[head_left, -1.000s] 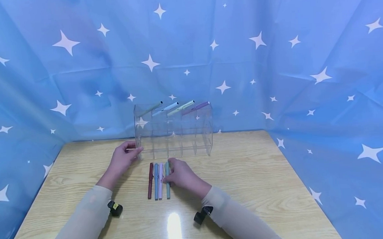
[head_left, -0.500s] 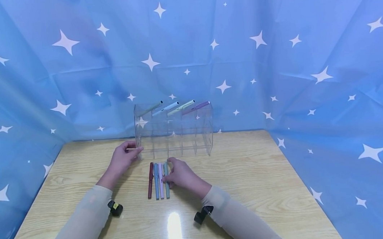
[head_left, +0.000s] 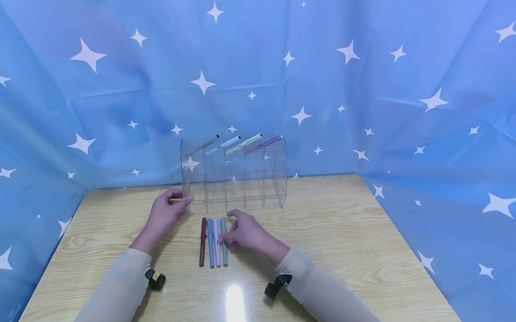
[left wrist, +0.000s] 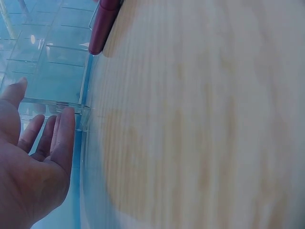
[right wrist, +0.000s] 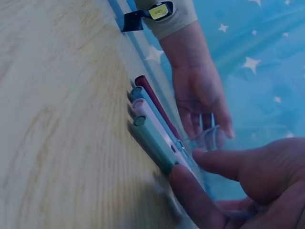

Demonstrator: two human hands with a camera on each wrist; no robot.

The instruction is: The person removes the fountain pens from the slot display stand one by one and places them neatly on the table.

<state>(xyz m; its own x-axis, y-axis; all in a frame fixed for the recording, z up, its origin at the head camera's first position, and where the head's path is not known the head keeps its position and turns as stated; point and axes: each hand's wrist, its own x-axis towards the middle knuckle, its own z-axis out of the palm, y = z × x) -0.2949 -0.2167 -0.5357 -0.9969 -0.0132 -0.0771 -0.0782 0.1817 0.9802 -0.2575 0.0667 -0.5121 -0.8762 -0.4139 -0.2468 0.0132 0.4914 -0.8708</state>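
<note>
A clear acrylic pen organizer [head_left: 235, 189] stands at the back of the table. My left hand [head_left: 166, 209] holds its left side wall, thumb on one face and fingers on the other. In front lie capped pens side by side: dark red [head_left: 203, 241], blue [head_left: 211, 243], lilac [head_left: 217, 243] and teal [head_left: 225, 250]. My right hand [head_left: 248, 234] is over the right end of this row, thumb and index finger apart. In the right wrist view its index fingertip is by the teal pen [right wrist: 155, 143]; whether it touches cannot be told.
In the organizer's top row lean a dark green pen [head_left: 204, 144], a light blue pen [head_left: 228, 143], a light green pen [head_left: 249, 142] and a purple pen [head_left: 268, 143]. A blue star-printed curtain [head_left: 324, 79] hangs behind the wooden table [head_left: 332, 235].
The teal pen has shifted left against the lilac pen, closing the gap. My right hand then drew slightly right, off the pen. The left hand stays on the organizer.
</note>
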